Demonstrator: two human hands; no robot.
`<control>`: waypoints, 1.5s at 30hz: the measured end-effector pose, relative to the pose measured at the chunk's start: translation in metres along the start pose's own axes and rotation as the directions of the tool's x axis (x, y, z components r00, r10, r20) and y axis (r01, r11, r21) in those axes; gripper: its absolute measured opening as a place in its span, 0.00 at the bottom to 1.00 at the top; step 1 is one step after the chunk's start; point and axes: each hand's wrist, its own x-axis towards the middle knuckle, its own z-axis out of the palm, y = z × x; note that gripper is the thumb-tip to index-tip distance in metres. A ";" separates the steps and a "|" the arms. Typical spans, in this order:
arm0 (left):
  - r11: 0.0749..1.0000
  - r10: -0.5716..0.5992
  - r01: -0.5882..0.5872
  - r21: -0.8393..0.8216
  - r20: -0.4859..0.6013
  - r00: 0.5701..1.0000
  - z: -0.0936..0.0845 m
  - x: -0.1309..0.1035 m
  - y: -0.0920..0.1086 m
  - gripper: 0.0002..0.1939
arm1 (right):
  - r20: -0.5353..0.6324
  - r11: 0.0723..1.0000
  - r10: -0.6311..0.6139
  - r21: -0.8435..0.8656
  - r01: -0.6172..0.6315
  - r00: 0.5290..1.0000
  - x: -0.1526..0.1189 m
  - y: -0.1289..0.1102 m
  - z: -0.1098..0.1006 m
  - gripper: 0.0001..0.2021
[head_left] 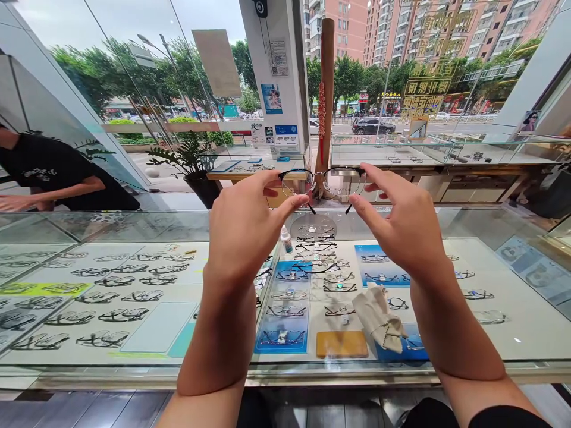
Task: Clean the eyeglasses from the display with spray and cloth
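Evidently both hands are on the glasses (318, 173), which are held up in the air above the far side of the counter (348, 375). The left hand (243, 220) pinches their left end, forefinger at the upper corner and thumb by the lower rim; the right hand (397, 214) pinches the right end in the same way. The lenses stand roughly upright, side by side, and the dark tips of the arms show below them.

Under the glass top, frames lie in rows, some on a blue mat (282, 324) between the forearms. A crumpled cloth (379, 318) lies by the right forearm, with a tan case (341, 344) just beside it, near the front edge. Farther back stands a small white bottle (286, 239). Off to the left, a person in a black shirt (57, 172) leans over. Beyond the glasses rises a wooden post (328, 89).
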 end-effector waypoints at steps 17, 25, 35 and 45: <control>0.998 -0.034 0.027 0.065 0.112 0.993 -0.009 0.002 0.005 0.25 | -0.017 0.999 -0.031 -0.015 0.031 0.999 0.000 -0.001 0.003 0.27; 1.000 -0.012 0.011 0.013 0.080 0.997 -0.006 0.002 0.000 0.25 | -0.031 0.999 -0.032 -0.010 0.031 0.999 0.000 -0.001 0.003 0.26; 1.000 -0.022 0.022 0.006 -0.004 1.000 -0.004 0.000 0.004 0.27 | 0.008 0.998 0.040 -0.044 -0.039 0.999 0.000 -0.001 0.004 0.26; 1.000 0.018 -0.019 -0.012 -0.073 0.997 0.000 -0.003 0.013 0.25 | 0.015 0.997 0.080 -0.015 -0.080 0.997 0.000 0.001 0.005 0.31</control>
